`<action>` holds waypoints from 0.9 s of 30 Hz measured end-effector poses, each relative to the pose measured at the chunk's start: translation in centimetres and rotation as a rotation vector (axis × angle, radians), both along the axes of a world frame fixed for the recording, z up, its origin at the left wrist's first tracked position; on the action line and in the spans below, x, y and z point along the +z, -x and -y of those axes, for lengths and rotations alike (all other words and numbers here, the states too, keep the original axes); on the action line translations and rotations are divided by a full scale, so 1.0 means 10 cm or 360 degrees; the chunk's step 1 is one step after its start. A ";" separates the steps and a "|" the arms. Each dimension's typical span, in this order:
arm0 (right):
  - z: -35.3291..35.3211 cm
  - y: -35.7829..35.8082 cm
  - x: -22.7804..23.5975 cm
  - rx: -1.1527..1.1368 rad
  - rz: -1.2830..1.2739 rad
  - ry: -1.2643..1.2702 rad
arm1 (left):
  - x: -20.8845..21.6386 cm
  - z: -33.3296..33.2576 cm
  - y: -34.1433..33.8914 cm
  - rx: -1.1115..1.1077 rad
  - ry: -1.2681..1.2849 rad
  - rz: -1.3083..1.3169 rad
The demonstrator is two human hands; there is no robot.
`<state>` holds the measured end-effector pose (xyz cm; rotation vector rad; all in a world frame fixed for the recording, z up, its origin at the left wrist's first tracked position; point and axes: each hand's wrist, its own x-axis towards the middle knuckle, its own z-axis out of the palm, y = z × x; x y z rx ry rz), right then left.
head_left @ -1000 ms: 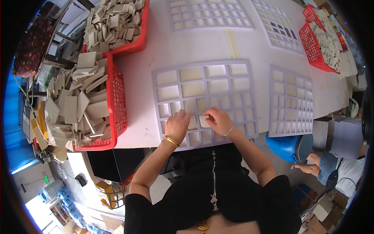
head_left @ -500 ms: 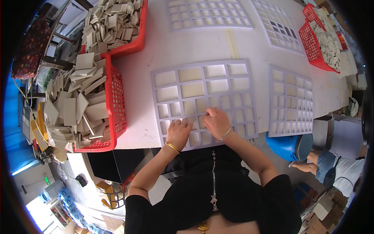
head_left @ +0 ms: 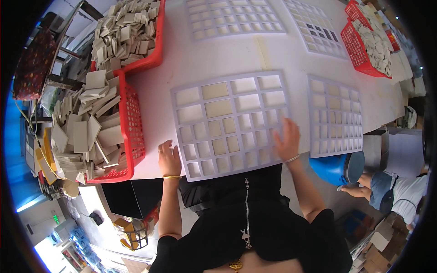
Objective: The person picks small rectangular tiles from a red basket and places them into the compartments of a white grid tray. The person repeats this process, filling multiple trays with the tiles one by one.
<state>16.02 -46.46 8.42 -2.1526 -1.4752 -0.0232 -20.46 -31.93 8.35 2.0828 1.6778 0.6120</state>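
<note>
While left hand (head_left: pixel 170 159) and right hand (head_left: pixel 288 140) seem empty, unclenched, cream tiles (head_left: pixel 218 108) dot the white grid (head_left: pixel 231 97).

White tabletop (head_left: pixel 157 98) under four pale gridded trays (head_left: pixel 234 113), red baskets (head_left: pixel 132 123) and a yellowish strip (head_left: pixel 261 52).

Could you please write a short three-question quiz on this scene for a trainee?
1. True or false: the left hand is inside the large red basket.
2. Fill in the blank: the right hand is at the ____ edge of the centre tray.
3. Where do dark pieces show?
a) The centre tray
b) The upper-right tray
c) The large red basket

Key:
1. False; it is beside the left edge of the centre tray.
2. Right.
3. b
</note>
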 end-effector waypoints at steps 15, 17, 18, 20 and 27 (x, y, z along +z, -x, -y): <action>0.35 -0.63 -0.41 -0.0635 -0.1068 -0.0286 | -0.06 0.12 -0.06 0.0249 0.0632 0.0802; 0.43 -0.86 -0.28 -0.0683 -0.0910 -0.0301 | 0.09 0.16 -0.34 0.0002 0.0434 0.0783; 0.50 -1.02 -0.19 -0.0722 -0.0844 -0.0286 | 0.17 0.17 -0.54 -0.0124 0.0332 0.0772; 0.75 -1.57 -0.19 -0.0819 -0.0543 -0.0218 | 0.28 0.20 -0.98 -0.0285 0.0456 0.0889; 1.65 -3.45 0.45 -0.1461 -0.0075 0.0080 | -0.13 0.66 -2.70 -0.0912 0.0884 0.1243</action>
